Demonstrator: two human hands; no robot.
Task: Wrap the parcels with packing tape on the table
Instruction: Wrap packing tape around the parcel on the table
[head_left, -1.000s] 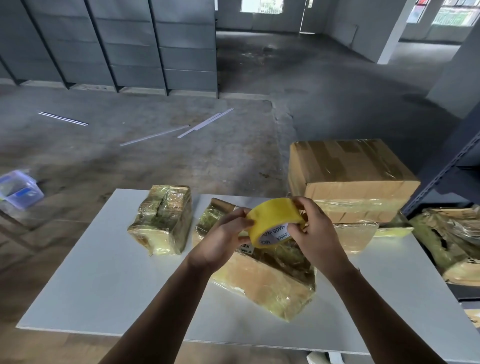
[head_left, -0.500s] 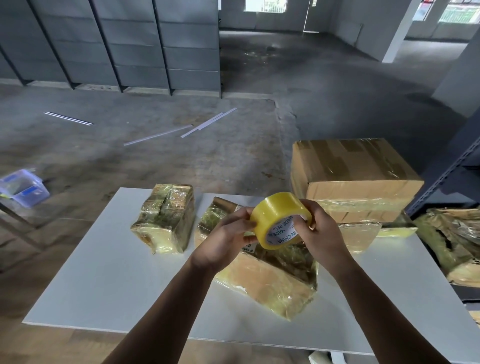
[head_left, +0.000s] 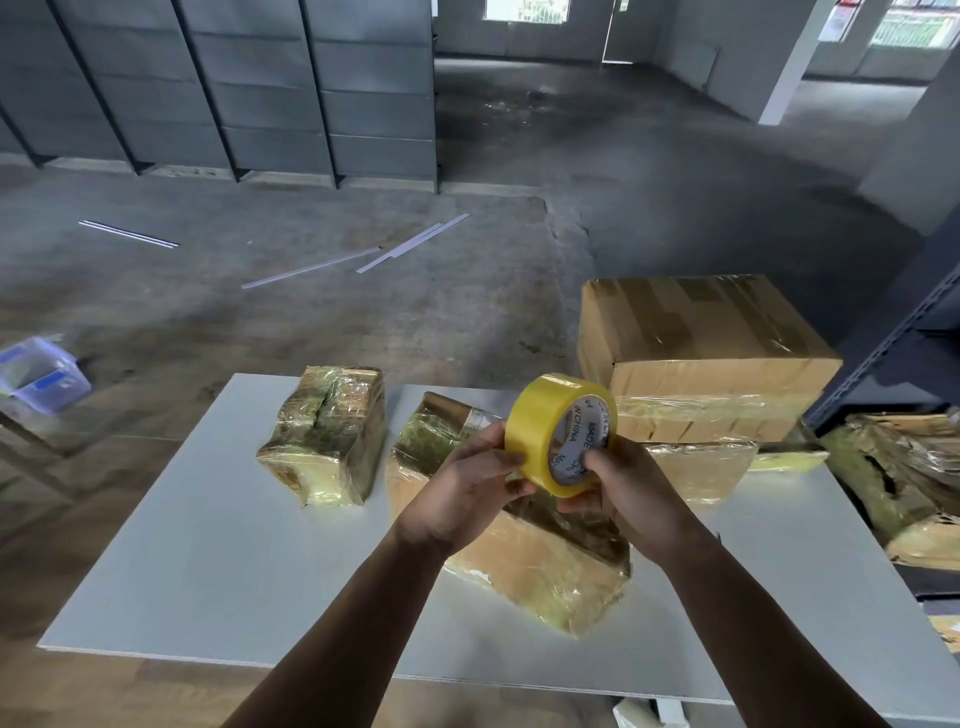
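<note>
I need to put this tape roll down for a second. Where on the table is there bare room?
Widest bare patch for the tape roll: the table near-left, bordered by the small parcel, the middle parcel and the near edge. A smaller patch lies near-right, between the middle parcel and the right edge. Crowded: the far right, around the big box.

Bare concrete floor (head_left: 363, 322), grey wall panels (head_left: 260, 88), bright windows (head_left: 524, 9)
</note>
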